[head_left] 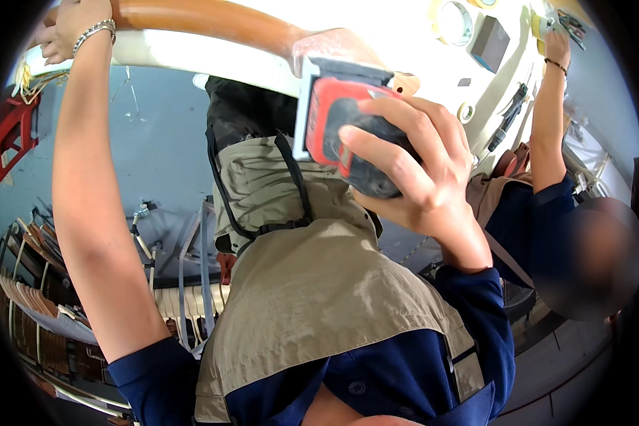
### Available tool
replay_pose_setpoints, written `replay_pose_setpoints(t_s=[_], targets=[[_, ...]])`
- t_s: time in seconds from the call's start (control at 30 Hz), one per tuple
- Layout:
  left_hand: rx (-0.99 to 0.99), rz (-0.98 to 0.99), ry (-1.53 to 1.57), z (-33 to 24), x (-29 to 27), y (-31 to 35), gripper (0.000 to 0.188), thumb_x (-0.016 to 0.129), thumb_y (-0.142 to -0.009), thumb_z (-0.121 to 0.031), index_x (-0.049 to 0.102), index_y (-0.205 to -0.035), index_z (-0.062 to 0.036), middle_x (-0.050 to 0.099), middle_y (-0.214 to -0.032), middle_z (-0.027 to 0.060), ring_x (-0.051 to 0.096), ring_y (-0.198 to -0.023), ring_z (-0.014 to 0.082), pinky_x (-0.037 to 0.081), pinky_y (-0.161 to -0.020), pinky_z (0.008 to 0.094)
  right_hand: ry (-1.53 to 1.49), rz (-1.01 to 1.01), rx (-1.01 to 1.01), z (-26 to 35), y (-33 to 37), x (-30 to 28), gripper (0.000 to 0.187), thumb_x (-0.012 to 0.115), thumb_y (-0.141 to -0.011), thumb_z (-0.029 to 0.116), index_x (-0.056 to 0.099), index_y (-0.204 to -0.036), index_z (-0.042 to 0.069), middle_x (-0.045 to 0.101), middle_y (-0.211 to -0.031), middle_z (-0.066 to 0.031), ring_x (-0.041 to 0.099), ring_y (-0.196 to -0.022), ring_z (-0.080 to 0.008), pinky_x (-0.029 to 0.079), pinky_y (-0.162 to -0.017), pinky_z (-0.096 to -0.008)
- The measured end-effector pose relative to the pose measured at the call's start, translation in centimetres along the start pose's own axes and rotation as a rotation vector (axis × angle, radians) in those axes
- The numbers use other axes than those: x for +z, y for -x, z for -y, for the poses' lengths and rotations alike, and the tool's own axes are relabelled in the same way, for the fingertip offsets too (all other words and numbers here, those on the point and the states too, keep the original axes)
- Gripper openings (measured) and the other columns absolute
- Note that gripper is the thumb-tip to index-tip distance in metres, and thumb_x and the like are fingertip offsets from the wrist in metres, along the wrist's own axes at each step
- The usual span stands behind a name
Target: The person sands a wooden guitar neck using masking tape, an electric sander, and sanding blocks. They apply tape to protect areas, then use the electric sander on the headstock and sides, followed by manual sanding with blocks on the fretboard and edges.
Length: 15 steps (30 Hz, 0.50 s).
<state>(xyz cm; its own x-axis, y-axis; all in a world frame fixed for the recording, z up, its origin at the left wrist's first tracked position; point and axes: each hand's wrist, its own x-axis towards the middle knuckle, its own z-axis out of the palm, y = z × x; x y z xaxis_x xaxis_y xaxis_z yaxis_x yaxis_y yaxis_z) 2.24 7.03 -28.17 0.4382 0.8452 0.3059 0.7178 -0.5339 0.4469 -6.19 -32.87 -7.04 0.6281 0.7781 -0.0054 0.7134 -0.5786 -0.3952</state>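
Observation:
A red and black palm sander with a grey rectangular pad is in my right hand, its fingers wrapped round the black body. The sander is tilted, its pad side close to the pale, dusty end of a long orange-brown wooden piece; I cannot tell whether they touch. At the far left, my left hand, with a chain bracelet at the wrist, is closed round the other end of that piece. Its fingertips are partly hidden. The wooden piece lies along the near edge of a white worktable.
On the table at the right are tape rolls, a grey block and a dark tool. A co-worker's arm reaches over the table there. A red stand is at the left; racks of wooden parts are lower left.

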Motion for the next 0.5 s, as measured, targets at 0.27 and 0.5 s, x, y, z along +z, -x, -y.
replay_pose_setpoints(t_s=[0.27, 0.5], targets=[[0.007, 0.025, -0.061, 0.8, 0.3, -0.8, 0.039, 0.052, -0.077, -0.045, 0.065, -0.112, -0.035, 0.061, -0.115, 0.0097, 0.037, -0.111, 0.0391, 0.02, -0.101, 0.0489, 0.011, -0.019, -0.004, 0.1, 0.2, -0.2, 0.061, 0.071, -0.044, 0.022, 0.064, -0.105, 0.024, 0.058, -0.105, -0.0015, 0.057, -0.093, -0.0238, 0.044, -0.071, -0.0348], [0.053, 0.024, -0.001, 1.0, 0.6, -0.8, 0.039, 0.054, -0.076, -0.045, 0.065, -0.112, -0.0354, 0.05, -0.123, 0.0208, 0.039, -0.109, 0.0399, 0.013, -0.107, 0.0508, 0.013, -0.02, -0.011, 0.0, 0.2, 0.4, 0.049, 0.067, -0.054, 0.023, 0.063, -0.103, 0.026, 0.059, -0.103, 0.0003, 0.056, -0.09, -0.0222, 0.043, -0.072, -0.0343]])
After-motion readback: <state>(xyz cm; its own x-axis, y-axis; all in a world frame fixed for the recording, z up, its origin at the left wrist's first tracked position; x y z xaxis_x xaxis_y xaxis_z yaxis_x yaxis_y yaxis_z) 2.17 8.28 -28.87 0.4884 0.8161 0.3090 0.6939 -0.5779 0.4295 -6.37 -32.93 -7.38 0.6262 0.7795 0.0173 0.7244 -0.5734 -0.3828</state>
